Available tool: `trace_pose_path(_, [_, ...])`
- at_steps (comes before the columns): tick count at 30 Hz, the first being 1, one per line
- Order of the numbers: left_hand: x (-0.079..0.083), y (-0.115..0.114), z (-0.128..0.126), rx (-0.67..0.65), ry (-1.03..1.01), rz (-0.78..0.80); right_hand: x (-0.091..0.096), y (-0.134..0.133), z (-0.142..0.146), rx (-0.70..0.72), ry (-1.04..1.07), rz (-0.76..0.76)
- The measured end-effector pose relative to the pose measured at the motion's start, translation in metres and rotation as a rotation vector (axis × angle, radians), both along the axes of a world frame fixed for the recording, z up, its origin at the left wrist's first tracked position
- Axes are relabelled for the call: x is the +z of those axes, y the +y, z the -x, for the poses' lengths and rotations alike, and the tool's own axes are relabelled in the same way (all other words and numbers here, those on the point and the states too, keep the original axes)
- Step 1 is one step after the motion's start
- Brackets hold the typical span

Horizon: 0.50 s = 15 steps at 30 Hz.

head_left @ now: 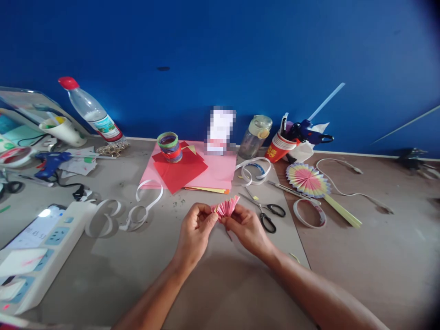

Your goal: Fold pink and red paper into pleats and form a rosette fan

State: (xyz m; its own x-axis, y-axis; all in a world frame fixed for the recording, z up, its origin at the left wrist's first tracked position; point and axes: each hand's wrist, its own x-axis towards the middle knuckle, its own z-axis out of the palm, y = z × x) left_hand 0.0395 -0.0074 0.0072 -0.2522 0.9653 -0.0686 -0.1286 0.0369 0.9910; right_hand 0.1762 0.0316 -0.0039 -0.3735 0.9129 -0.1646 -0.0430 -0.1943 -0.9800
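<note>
Between both hands is a small pink pleated paper fan (226, 207) with yellowish edges, its folds spread in an arc. My left hand (201, 224) pinches its left end between thumb and fingers. On the other end, my right hand (245, 225) is closed with thumb and fingertips. Just right of my right hand lie scissors (268, 215) with black handles, blades apart. Behind the hands, red paper (180, 172) rests on pink sheets (220, 169), with a wrapped tape roll (170, 147) standing on it.
A finished-looking pleated paper fan (307, 180) with a yellow handle lies right, near a tape ring (309, 213) and a utility knife (295, 191). Curled white strips (140, 213), a power strip (55, 247) and a blue glue gun (51, 164) are left. Red cups (280, 145) stand behind.
</note>
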Motion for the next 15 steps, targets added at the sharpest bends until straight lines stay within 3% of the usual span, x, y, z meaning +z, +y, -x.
trace_pose_path(7, [0.004,0.0,0.01,-0.137,-0.176,0.016,-0.001,0.014,-0.008,-0.029,0.11,0.096])
trace_pose_path(15, [-0.014,0.002,-0.003,-0.138,-0.045,0.081,-0.003,0.005,0.003,-0.054,0.253,0.229])
